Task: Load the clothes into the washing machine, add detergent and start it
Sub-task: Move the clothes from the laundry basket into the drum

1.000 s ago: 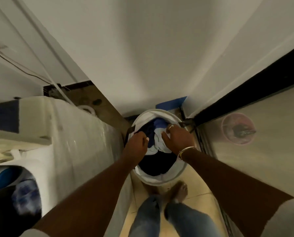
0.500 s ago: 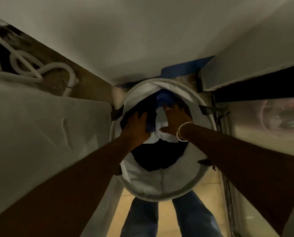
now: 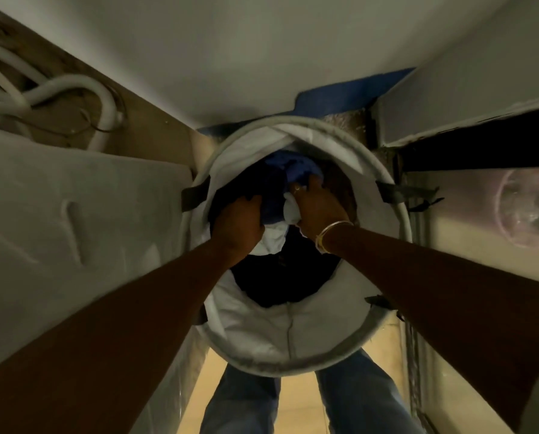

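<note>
Down inside the laundry basket, both hands closed on the clothes beneath them.

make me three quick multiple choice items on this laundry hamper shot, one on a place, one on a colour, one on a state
1. Where are both hands?
A. inside the round hamper
B. on the hose
C. on the floor

2. What colour is the garment at the far side of the pile?
A. red
B. blue
C. yellow

3. What is the right hand doing?
A. hanging open above the rim
B. closed on white cloth
C. holding a bottle

Answers:
1 A, the left hand and right hand are below the hamper rim, in the clothes.
2 B, the blue garment lies at the far side.
3 B, its fingers wrap the white cloth.
</note>
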